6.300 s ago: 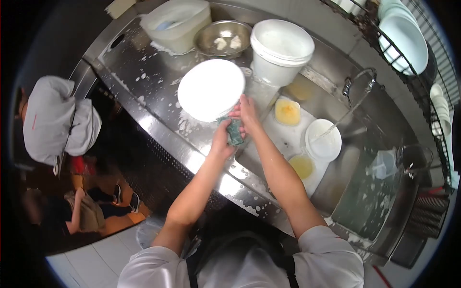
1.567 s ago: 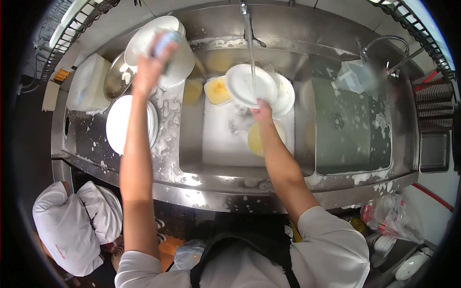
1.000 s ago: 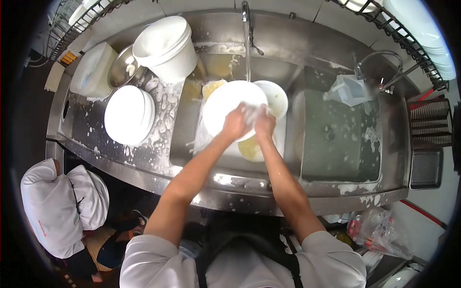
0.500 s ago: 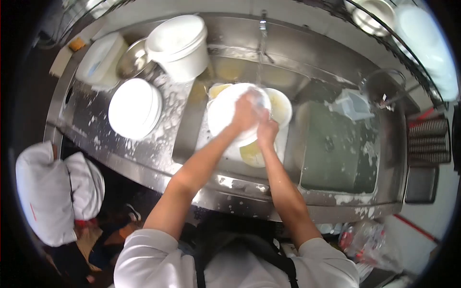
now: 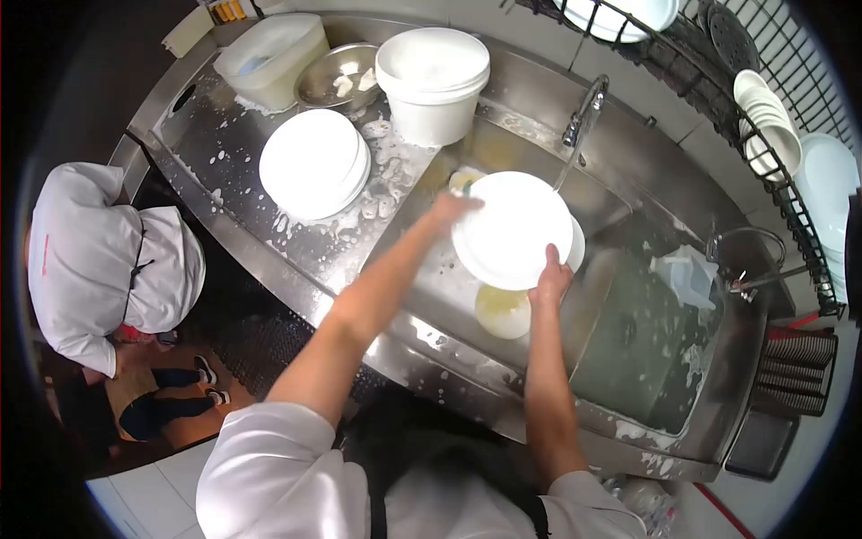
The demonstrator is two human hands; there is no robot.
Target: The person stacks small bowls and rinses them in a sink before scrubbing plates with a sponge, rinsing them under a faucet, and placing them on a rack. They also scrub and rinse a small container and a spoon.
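White plate (image 5: 510, 232): right of frame centre, over the sink (image 5: 534, 154). Right hand (image 5: 551, 280) grips its lower-right rim, thumb uppermost. Left hand (image 5: 454, 212), blurred, at left rim; grip indeterminable.

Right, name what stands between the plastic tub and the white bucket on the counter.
In the head view, a metal bowl holding whitish pieces stands between the plastic tub and the white bucket.

The held plate (image 5: 512, 232) glares white; left hand (image 5: 455, 209) blurs; dark edges bend.
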